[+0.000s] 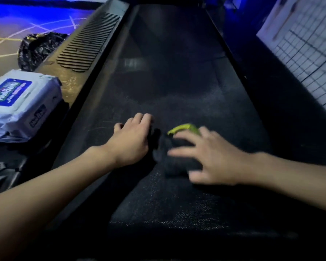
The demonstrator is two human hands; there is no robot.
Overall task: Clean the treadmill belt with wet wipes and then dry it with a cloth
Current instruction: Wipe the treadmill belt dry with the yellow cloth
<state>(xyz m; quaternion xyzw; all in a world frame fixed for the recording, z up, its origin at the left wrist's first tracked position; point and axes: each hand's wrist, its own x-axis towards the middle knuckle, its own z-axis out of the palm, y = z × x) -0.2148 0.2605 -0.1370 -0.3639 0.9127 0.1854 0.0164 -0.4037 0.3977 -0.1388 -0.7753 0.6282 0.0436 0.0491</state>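
Arms reach over the belt (167, 81), right hand (213, 159) splayed on the cloth (177, 164), left hand (134, 138) of unclear grip.

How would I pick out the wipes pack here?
Find the long dark treadmill belt, then look past its left edge. The wet wipes pack lies there: pale, with a blue label, unlike the crumpled black bag beyond it.

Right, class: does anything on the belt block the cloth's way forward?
Nothing visible does. The treadmill belt ahead of the dark cloth lies bare; the wet wipes pack sits off to its left, and the left hand rests beside the cloth.
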